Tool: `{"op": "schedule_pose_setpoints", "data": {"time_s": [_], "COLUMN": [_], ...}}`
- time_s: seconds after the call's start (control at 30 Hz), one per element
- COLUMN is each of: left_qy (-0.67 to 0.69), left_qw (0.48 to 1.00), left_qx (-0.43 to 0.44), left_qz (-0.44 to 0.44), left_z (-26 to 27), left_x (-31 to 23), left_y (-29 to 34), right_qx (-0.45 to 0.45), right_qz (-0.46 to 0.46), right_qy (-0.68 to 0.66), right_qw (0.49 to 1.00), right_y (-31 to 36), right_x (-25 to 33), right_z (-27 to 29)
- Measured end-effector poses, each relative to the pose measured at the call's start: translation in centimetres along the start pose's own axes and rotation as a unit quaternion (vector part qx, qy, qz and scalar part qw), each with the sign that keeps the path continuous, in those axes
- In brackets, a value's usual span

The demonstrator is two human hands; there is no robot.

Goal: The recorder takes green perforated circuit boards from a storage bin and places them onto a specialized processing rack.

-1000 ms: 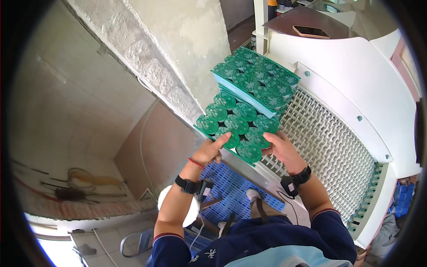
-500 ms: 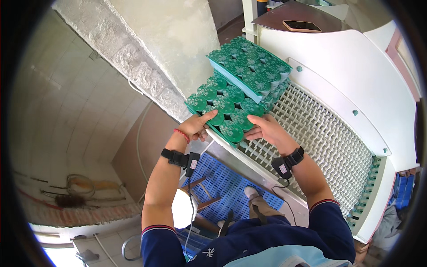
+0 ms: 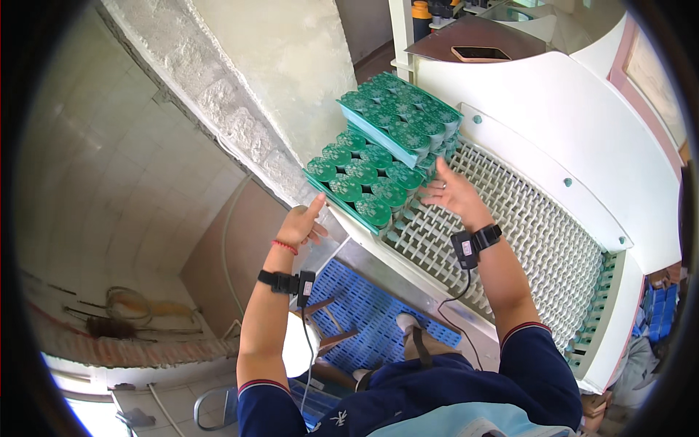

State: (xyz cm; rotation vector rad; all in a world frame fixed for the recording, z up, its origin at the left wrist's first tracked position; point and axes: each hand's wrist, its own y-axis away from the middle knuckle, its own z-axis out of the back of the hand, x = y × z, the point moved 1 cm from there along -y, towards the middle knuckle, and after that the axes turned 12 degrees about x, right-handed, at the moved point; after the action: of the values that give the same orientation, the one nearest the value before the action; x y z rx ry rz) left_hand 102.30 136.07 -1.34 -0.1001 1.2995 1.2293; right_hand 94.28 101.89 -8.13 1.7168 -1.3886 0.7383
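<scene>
Green panels of round circuit boards with pale patterns lie in two piles at the upper end of a white roller conveyor. The lower pile (image 3: 362,173) is nearer me, and the taller pile (image 3: 402,120) stands behind it. Just outside the lower pile's near left edge is my left hand (image 3: 300,223), empty, its thumb raised and fingers apart. To the right of the piles my right hand (image 3: 455,195), a ring on one finger, hovers over the rollers (image 3: 517,233) with thumb and fingers spread. It holds nothing.
A phone (image 3: 480,54) lies on a brown sheet on top of the white machine housing (image 3: 524,95). A rough wall edge (image 3: 218,102) runs along the left. Below are a blue slatted pallet (image 3: 364,291) and a stool with a white seat (image 3: 297,342). Cables hang from both wrist straps.
Both hands have let go of the lower pile. My left hand has drawn back down and left; my right hand has moved up and right, toward the taller pile.
</scene>
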Motion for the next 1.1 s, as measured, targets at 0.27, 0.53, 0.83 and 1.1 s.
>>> {"op": "schedule_pose_setpoints", "data": {"time_s": [0.27, 0.53, 0.83, 1.1], "left_qy": [-0.130, 0.019, 0.105, 0.067], "left_qw": [0.924, 0.987, 0.982, 0.981], "left_qx": [-0.263, 0.057, -0.007, 0.025], "left_qz": [-0.244, -0.152, -0.157, -0.182], "left_z": [6.3, 3.4, -2.7, -0.7], "left_x": [-6.2, -16.8, -19.4, -19.4], "left_y": [-2.2, -11.0, -13.8, -18.7], "right_qx": [-0.065, -0.050, -0.208, -0.129], "right_qz": [0.077, 0.141, 0.136, 0.092], "right_qy": [-0.196, -0.274, -0.199, -0.201], "right_qw": [0.975, 0.950, 0.948, 0.967], "right_y": [-0.7, -2.1, -3.8, -4.9], "right_x": [4.8, 5.4, 8.8, 10.7], "right_z": [-4.7, -5.2, -1.6, -1.2]}}
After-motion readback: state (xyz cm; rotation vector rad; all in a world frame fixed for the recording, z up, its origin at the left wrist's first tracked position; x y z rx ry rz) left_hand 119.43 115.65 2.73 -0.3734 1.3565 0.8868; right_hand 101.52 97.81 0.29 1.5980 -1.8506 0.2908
